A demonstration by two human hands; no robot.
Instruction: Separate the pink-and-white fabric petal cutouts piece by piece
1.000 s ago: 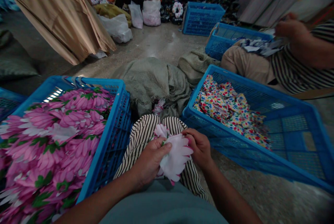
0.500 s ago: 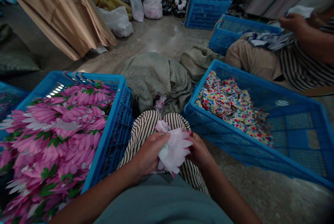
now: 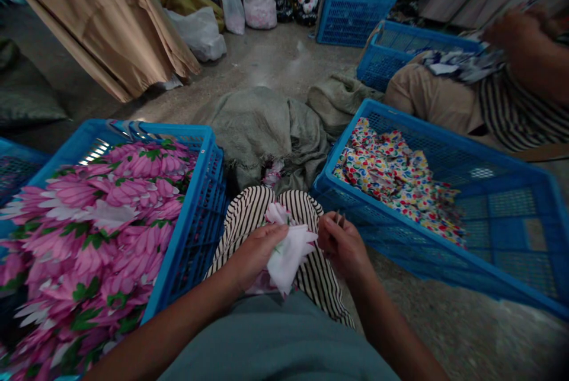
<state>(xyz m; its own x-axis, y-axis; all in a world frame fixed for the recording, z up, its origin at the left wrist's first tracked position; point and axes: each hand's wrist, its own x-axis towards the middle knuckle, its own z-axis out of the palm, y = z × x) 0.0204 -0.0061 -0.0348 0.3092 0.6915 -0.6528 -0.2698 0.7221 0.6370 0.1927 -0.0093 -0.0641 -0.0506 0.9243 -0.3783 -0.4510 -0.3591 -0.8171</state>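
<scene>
Left hand (image 3: pixel 258 253): clamps the soft, white-backed, petal-edged fabric piece (image 3: pixel 287 259) between thumb and curled fingers, at its left side.
Fabric piece: lies between both hands, above the lap; hangs a little folded, points its scalloped tips rightward, shows traces of pink along the edge and a small pale-pink blossom part (image 3: pixel 277 213) at the top.
Right hand (image 3: pixel 344 245): pinches a small, dark, slim-pointed tool (image 3: pixel 340 220) between thumb and bent fingers; stands just beside the petal tips; cannot tell whether touching them.
Lap: covered by black-and-cream striped trousers (image 3: pixel 246 209), directly beneath the fabric piece.
Left-side crate (image 3: pixel 198 227): made of blue plastic mesh, heaped with pink petal-shaped fabric flowers (image 3: pixel 127 242) bearing green leaf shapes; near the left forearm.
Right-side crate (image 3: pixel 400 247): also blue plastic mesh, partly filled with a crumpled multicoloured print-fabric pile (image 3: pixel 395 185); near the right hand, not touching it.
Beyond the knees: slumped grey-green woven sack (image 3: pixel 267 126) on the concrete floor (image 3: pixel 249 64).
Far right: blurred co-worker's hands (image 3: pixel 515 31), raised above dark-and-white cloth scraps (image 3: pixel 466 64).
</scene>
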